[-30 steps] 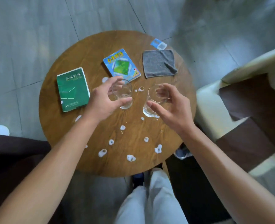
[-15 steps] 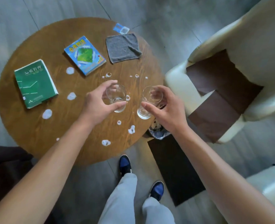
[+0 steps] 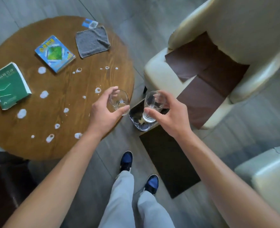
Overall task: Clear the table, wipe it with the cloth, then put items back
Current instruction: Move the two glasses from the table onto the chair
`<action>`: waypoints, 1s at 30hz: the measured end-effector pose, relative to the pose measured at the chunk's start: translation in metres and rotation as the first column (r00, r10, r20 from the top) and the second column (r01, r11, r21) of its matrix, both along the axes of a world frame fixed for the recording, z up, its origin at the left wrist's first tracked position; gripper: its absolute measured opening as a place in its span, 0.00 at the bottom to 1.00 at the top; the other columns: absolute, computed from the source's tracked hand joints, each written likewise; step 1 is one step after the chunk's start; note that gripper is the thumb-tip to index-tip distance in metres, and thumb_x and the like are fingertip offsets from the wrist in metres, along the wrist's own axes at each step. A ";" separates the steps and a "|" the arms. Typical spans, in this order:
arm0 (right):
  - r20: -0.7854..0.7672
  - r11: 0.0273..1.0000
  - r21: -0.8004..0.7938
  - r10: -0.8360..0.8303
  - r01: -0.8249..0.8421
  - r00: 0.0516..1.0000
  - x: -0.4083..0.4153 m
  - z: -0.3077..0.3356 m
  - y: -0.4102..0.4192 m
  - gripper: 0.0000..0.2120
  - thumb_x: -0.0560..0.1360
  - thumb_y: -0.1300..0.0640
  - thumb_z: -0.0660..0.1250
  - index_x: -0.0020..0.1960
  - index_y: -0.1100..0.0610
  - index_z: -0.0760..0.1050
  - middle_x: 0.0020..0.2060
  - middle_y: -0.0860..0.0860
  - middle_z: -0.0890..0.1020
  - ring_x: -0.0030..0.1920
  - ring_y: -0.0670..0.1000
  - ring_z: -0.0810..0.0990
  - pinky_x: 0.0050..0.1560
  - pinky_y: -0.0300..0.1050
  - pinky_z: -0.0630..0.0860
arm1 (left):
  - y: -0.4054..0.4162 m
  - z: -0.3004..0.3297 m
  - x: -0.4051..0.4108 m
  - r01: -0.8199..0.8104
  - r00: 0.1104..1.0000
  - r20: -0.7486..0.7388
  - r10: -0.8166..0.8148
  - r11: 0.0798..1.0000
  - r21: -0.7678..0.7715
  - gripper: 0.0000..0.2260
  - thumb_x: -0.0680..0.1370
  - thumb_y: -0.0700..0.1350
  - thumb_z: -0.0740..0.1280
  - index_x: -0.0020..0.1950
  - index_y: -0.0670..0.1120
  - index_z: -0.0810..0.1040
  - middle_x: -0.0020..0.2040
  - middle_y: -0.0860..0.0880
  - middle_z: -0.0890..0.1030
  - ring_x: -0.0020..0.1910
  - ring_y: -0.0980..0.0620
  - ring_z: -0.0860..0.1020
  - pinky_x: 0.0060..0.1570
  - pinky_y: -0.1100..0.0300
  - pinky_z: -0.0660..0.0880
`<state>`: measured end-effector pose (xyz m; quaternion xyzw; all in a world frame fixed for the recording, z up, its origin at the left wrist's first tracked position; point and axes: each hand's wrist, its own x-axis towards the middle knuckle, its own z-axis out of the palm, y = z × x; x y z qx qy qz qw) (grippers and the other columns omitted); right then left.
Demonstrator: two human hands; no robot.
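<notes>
My left hand [image 3: 103, 115] grips a clear glass [image 3: 119, 101] in the air, right over the right rim of the round wooden table [image 3: 60, 96]. Past that rim, my right hand [image 3: 170, 116] holds a second clear glass [image 3: 152, 106] above a small lined bin [image 3: 140, 120] on the floor. On the table lie a green book [image 3: 8, 85], a blue book [image 3: 54, 53], a folded grey cloth [image 3: 92, 41] and a small blue-and-clear packet [image 3: 90, 23]. Several white wet spots [image 3: 43, 94] dot the tabletop.
A cream armchair [image 3: 160, 76] with brown cushions stands to the right of the table. A dark mat [image 3: 167, 160] lies on the grey floor by my blue shoes [image 3: 127, 160]. A pale seat corner [image 3: 267, 176] sits at lower right, a dark seat [image 3: 6, 178] at lower left.
Both hands have lifted the glasses off the table and carried them right; the right glass has gone past the table's edge and is over the bin. My view has swung right.
</notes>
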<state>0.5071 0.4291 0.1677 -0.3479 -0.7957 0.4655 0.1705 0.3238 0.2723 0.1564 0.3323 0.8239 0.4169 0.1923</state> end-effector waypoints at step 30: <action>0.119 0.950 -0.003 -0.311 0.313 0.943 0.050 -0.056 0.184 0.32 0.70 0.42 0.79 0.70 0.48 0.74 0.58 0.40 0.83 0.57 0.39 0.81 0.61 0.37 0.76 | 0.248 -0.060 0.048 0.282 0.943 0.176 -0.281 0.959 0.021 0.31 0.72 0.50 0.81 0.72 0.52 0.74 0.64 0.55 0.81 0.64 0.59 0.79 0.68 0.61 0.75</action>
